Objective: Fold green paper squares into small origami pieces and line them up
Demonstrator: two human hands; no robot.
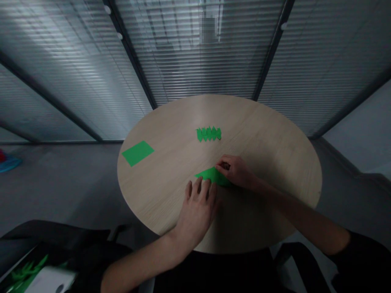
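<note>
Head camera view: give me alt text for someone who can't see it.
The right hand presses a folded green paper on a round wooden table, the left hand at its near edge. A zigzag green paper strip and a flat green sheet lie beyond.

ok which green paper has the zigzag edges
The strip farthest across the table: zigzag all along, unlike the plain rectangle on the left and the sheet under the right hand.
</note>
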